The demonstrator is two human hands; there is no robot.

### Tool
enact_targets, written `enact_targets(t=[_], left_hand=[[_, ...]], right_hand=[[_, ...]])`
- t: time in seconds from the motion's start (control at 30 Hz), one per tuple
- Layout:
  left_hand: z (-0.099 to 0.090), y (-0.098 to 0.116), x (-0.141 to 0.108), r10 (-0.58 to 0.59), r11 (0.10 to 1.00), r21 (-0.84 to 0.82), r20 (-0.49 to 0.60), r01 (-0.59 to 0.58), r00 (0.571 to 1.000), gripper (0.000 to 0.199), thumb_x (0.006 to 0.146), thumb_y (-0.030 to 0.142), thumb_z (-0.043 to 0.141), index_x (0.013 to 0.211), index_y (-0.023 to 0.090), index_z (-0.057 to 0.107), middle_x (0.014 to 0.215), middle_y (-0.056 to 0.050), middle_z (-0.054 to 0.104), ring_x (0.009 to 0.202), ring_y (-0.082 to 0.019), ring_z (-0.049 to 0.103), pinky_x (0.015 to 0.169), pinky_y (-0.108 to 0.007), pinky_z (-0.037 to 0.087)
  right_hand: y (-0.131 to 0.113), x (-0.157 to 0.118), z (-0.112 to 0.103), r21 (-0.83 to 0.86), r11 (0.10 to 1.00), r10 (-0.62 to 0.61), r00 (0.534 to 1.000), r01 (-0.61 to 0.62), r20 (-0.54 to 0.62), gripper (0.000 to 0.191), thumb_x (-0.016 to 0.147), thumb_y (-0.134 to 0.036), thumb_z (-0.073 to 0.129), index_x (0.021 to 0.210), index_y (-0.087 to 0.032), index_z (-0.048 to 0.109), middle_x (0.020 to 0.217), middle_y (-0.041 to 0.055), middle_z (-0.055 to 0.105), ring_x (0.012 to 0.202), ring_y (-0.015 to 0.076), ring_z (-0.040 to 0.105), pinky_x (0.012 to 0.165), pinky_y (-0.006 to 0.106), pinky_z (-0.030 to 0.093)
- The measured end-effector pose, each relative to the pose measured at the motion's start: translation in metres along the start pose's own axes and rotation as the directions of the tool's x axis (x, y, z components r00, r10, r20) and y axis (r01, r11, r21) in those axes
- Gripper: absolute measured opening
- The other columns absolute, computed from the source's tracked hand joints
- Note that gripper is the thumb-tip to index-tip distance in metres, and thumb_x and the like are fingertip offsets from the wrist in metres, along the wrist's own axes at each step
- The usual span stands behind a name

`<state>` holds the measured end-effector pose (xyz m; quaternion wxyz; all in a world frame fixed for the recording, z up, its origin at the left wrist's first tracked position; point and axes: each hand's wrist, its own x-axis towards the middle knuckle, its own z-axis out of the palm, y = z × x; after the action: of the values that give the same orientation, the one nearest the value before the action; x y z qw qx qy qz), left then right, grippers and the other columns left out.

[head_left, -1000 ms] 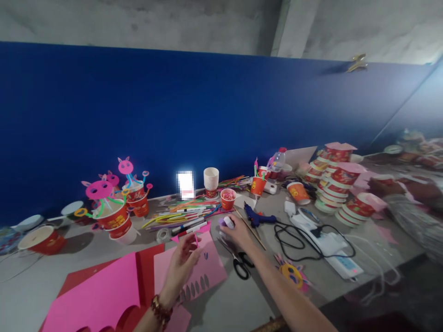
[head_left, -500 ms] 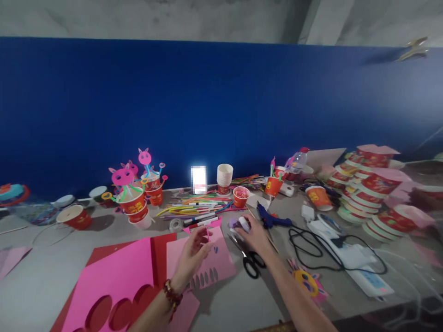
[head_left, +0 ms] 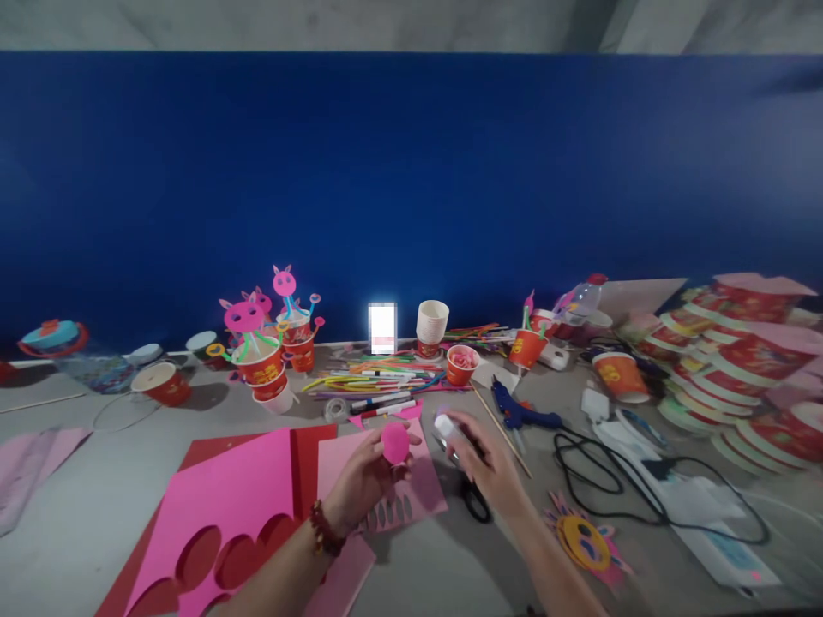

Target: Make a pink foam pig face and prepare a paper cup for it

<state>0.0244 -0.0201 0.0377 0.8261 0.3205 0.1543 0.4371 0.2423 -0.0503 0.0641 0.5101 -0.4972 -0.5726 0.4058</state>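
My left hand [head_left: 363, 480], wearing a beaded bracelet, holds a round pink paper disc [head_left: 395, 442] between thumb and fingers, its flat face towards me. In my right hand [head_left: 485, 458] is a small white tube that looks like a glue stick [head_left: 443, 425], its end pointing left. Black-handled scissors [head_left: 477, 504] lie on the table partly under the right hand. Below my left hand rests a light pink sheet [head_left: 424, 488] with a row of narrow cut-out slots.
A bright pink sheet [head_left: 237, 480] with round holes lies on red paper [head_left: 315, 454] at left. Behind are markers [head_left: 379, 403], a red cup [head_left: 461, 367] and pig-faced cup figures [head_left: 257, 368]. To the right are a blue glue gun [head_left: 520, 410], cable and stacked cups [head_left: 739, 368].
The pink disc in my left hand has turned to show its flat face. My right hand has lifted the white tube from beside the scissors. The view has shifted slightly left.
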Motion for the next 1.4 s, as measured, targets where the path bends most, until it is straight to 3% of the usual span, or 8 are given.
enact_targets(t=[0.33,0.47,0.67,0.77,0.87,0.97,1.17,1.4], left_hand=[[0.001,0.004,-0.004,0.016,1.000,0.006,0.073,-0.016,0.997,0.042,0.090,0.033,0.058,0.128,0.014,0.058,0.119,-0.016,0.062,0.085,-0.020,0.062,0.076,-0.034,0.049],[0.001,0.004,-0.004,0.093,0.963,0.248,0.067,-0.107,0.993,0.044,0.087,0.033,0.064,0.127,0.017,0.058,0.117,-0.013,0.060,0.081,-0.017,0.058,0.076,-0.032,0.047],[0.000,0.003,-0.006,0.286,0.561,0.779,0.135,-0.279,0.949,0.052,0.086,0.027,0.067,0.135,0.028,0.050,0.126,-0.010,0.052,0.099,-0.020,0.054,0.088,-0.035,0.046],[0.003,0.004,-0.008,0.341,0.325,0.892,0.200,-0.315,0.918,0.054,0.087,0.025,0.065,0.138,0.028,0.047,0.130,-0.011,0.049,0.109,-0.023,0.052,0.090,-0.036,0.047],[0.005,0.006,-0.009,0.357,0.246,0.914,0.225,-0.324,0.907,0.054,0.087,0.025,0.064,0.139,0.027,0.047,0.131,-0.012,0.048,0.114,-0.025,0.050,0.090,-0.036,0.048],[0.006,0.004,-0.009,0.354,0.306,0.900,0.194,-0.309,0.915,0.052,0.088,0.028,0.063,0.138,0.027,0.048,0.130,-0.012,0.051,0.109,-0.024,0.054,0.090,-0.037,0.049],[0.012,-0.002,-0.010,0.222,0.688,0.707,0.010,-0.163,0.975,0.040,0.097,0.037,0.051,0.134,0.022,0.053,0.104,-0.008,0.067,0.088,-0.020,0.065,0.085,-0.036,0.051],[0.017,-0.006,-0.009,0.180,0.802,0.588,-0.065,-0.108,0.981,0.041,0.099,0.042,0.044,0.126,0.016,0.060,0.098,-0.009,0.072,0.089,-0.022,0.068,0.086,-0.038,0.054]], right_hand=[[-0.005,-0.015,0.005,0.105,0.995,0.014,0.994,-0.003,-0.106,0.030,0.085,-0.039,0.067,0.110,-0.022,0.066,0.090,0.0048,0.066,0.055,0.0109,0.052,0.049,0.023,0.043],[-0.013,-0.018,0.010,-0.010,0.993,-0.115,0.968,0.115,-0.223,0.017,0.084,-0.034,0.067,0.095,-0.021,0.070,0.088,0.0054,0.068,0.073,0.0186,0.062,0.063,0.027,0.051],[0.001,-0.019,0.017,-0.037,0.987,-0.160,0.956,0.155,-0.245,0.017,0.080,-0.030,0.072,0.094,-0.021,0.070,0.091,0.0056,0.070,0.080,0.0206,0.065,0.069,0.028,0.053],[0.011,-0.022,0.020,0.025,0.994,-0.090,0.952,0.102,-0.293,0.019,0.079,-0.033,0.072,0.093,-0.020,0.070,0.088,0.0056,0.071,0.075,0.0202,0.065,0.063,0.028,0.052],[0.016,-0.024,0.024,0.063,0.995,-0.051,0.946,0.074,-0.320,0.019,0.080,-0.034,0.072,0.092,-0.019,0.069,0.083,0.0045,0.069,0.070,0.0192,0.063,0.060,0.028,0.051],[0.013,-0.026,0.027,0.032,0.995,-0.080,0.944,0.095,-0.322,0.016,0.082,-0.032,0.070,0.093,-0.020,0.068,0.082,0.0035,0.067,0.069,0.0180,0.062,0.061,0.027,0.051],[-0.006,-0.023,0.035,-0.149,0.956,-0.286,0.911,0.252,-0.296,0.010,0.084,-0.024,0.066,0.094,-0.021,0.066,0.084,0.0030,0.067,0.075,0.0185,0.064,0.067,0.027,0.053],[-0.016,-0.019,0.045,-0.381,0.863,-0.433,0.875,0.332,-0.217,0.013,0.084,-0.021,0.066,0.097,-0.022,0.064,0.083,0.0020,0.069,0.073,0.0184,0.067,0.068,0.027,0.052]])
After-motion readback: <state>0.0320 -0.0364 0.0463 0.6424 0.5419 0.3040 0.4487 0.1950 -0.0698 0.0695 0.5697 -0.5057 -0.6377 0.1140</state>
